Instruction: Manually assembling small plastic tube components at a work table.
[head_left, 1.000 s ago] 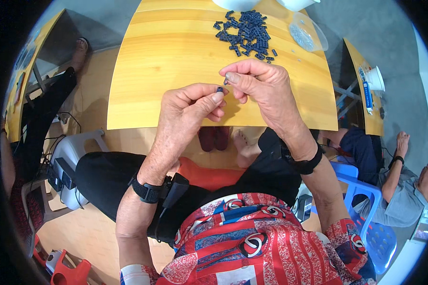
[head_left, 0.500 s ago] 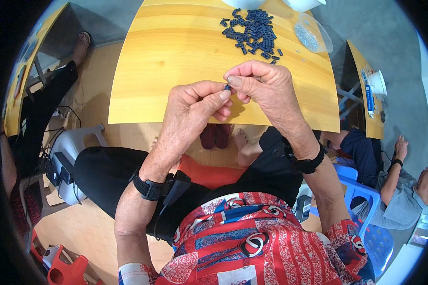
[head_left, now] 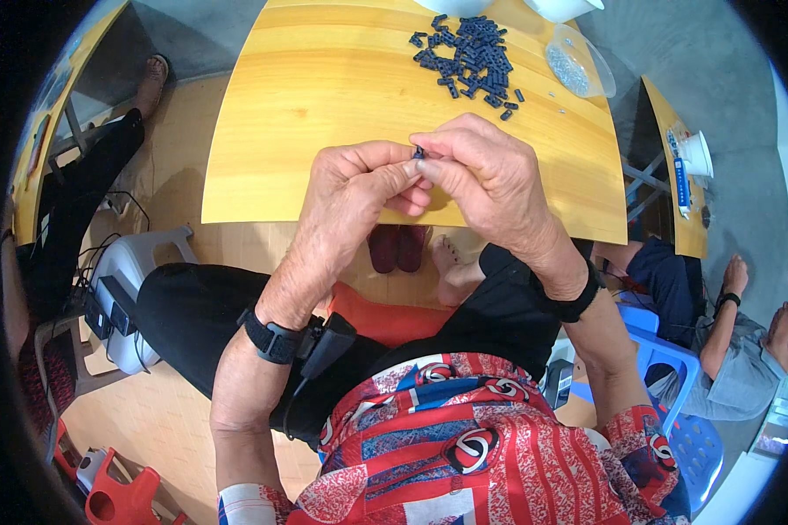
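Centrally, left hand (head_left: 355,188) and right hand (head_left: 490,175) pinching one small dark connector (head_left: 418,152), above the yellow table's (head_left: 306,114) near edge, connector pile (head_left: 473,57) at twelve o'clock, bare tabletop between.

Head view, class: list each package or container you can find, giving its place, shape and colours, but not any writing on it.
Clear plastic bag: far right of the yellow table, crumpled, holding small silvery bits.
White cup: on the neighbouring table to the right, round.
White tub: top edge, mostly cropped.
No screens or signs.

Both forearms raised from below, banded wrists. Left hand (head_left: 352,188) and right hand (head_left: 486,179) meet fingertip to fingertip, seemingly pinching.
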### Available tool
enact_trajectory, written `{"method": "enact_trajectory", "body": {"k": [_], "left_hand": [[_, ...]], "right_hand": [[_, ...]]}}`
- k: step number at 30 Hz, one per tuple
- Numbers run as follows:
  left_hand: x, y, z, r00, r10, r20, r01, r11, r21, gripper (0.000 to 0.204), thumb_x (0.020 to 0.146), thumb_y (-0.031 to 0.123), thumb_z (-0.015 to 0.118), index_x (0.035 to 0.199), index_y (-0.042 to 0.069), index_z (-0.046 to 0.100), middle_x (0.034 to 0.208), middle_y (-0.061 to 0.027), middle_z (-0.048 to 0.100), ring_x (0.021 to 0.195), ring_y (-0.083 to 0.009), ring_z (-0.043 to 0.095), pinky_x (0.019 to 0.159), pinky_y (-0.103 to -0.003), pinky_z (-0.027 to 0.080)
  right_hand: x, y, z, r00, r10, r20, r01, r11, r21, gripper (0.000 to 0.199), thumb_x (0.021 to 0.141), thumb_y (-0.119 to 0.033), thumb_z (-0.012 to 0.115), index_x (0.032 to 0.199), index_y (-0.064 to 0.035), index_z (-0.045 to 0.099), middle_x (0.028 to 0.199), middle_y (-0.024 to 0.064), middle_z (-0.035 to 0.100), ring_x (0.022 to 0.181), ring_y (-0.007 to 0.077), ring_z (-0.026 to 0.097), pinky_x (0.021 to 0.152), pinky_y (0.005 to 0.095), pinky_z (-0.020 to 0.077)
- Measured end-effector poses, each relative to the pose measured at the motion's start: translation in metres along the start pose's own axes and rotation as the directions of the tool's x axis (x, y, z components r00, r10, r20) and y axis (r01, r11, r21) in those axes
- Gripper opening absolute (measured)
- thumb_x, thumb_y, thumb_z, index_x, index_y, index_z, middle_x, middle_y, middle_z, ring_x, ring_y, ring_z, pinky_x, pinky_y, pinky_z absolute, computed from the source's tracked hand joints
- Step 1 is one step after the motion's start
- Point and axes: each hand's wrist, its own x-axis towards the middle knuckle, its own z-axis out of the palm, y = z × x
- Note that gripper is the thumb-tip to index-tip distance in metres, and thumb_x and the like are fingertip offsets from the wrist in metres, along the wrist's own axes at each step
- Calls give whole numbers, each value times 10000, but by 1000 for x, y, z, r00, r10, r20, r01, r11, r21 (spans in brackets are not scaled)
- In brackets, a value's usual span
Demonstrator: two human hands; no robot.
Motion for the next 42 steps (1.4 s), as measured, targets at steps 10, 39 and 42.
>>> {"method": "enact_trajectory", "body": {"k": [10,39,42], "left_hand": [[2,1,-9,996,-49,79,53,997,-56,179,894,94,586,975,-40,675,870,-120,691,808,-164,671,786,-280,548],[1,-6,6,995,60,80,-57,997,-47,179,894,127,599,943,-18,693,830,-71,683,759,-93,633,708,-218,527],[2,-7,8,995,62,74,-59,997,-40,176,892,123,600,942,-17,694,825,-67,683,756,-89,630,707,-218,522]], "right_hand": [[-6,1,2,992,-119,45,126,969,-213,269,711,-87,692,957,-39,594,809,89,580,672,245,618,560,329,509],[-17,-3,-2,998,10,-54,-16,995,-100,260,712,-33,703,964,-33,641,814,77,614,662,196,625,568,287,506],[-19,-2,-2,997,55,-58,-58,997,-55,276,716,-23,707,982,-25,636,807,76,609,657,169,617,563,273,491]]}}
